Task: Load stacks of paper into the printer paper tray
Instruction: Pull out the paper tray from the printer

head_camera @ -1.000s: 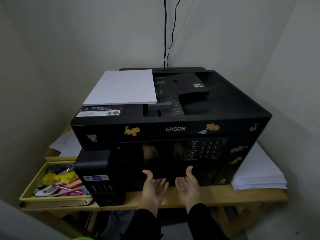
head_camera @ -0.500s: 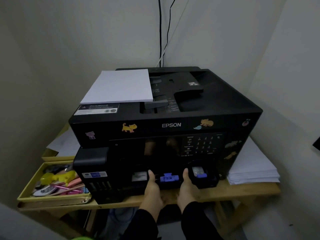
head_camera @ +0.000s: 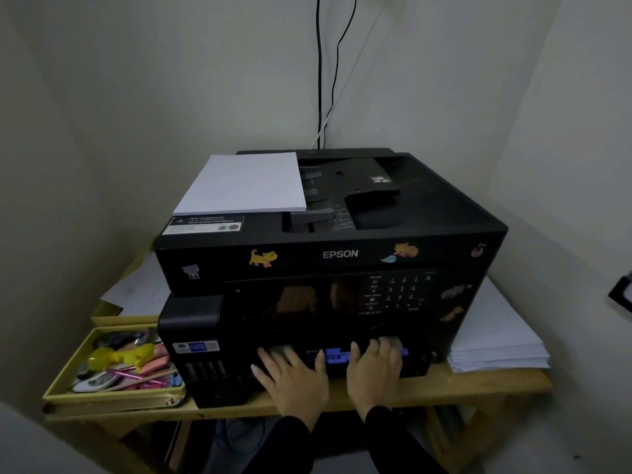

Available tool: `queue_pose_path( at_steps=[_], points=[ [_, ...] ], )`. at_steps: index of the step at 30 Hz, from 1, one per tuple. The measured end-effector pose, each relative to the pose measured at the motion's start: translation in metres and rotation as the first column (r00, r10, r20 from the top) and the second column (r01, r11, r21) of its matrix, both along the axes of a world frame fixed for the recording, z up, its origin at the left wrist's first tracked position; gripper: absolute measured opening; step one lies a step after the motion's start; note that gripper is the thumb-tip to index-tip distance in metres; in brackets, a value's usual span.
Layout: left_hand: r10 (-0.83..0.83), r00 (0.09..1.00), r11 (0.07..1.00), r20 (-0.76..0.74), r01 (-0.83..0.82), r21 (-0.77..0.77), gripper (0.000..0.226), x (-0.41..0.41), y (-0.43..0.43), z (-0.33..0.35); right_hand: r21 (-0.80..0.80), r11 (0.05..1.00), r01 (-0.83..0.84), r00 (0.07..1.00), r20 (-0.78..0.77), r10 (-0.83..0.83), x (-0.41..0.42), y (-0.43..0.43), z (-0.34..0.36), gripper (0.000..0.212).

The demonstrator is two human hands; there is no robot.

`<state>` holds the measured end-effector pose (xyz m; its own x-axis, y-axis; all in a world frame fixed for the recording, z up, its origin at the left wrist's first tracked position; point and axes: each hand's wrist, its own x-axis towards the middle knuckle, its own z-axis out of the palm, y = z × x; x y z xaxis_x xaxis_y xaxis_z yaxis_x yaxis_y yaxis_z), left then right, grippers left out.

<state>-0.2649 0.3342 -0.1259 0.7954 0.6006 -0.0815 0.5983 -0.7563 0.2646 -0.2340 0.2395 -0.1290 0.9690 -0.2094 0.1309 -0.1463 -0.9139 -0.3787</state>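
At the foot of the black printer (head_camera: 342, 253) on the tabletop (head_camera: 478, 384): black paper tray (head_camera: 415, 366), blue guide (head_camera: 337, 355), under left hand (head_camera: 294, 378) and right hand (head_camera: 374, 367), fingers spread flat. Atop the printer, 1 white paper stack (head_camera: 242, 183).

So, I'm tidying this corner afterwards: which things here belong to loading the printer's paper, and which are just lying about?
For the job: printer, its paper tray under the left hand and right hand, paper stack on the printer, paper pile to its right.
Lying about: yellow box of stationery, loose sheets behind it, wall cables.
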Motion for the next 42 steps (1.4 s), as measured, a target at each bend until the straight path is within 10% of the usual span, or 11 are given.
queue_pose_path(
  at_steps=[6, 42],
  points=[
    [-0.203, 0.968, 0.979, -0.147, 0.205, -0.003, 0.06, -0.006, 0.016, 0.0, -0.067, 0.986, -0.154, 0.988, -0.042, 0.152, -0.007, -0.012, 0.0, 0.075],
    [-0.378, 0.893, 0.863, -0.243, 0.435, 0.256, 0.059, -0.198, -0.028, 0.005, -0.252, 0.945, -0.207, 0.971, -0.171, 0.167, -0.193, -0.068, 0.005, 0.055]
  ],
)
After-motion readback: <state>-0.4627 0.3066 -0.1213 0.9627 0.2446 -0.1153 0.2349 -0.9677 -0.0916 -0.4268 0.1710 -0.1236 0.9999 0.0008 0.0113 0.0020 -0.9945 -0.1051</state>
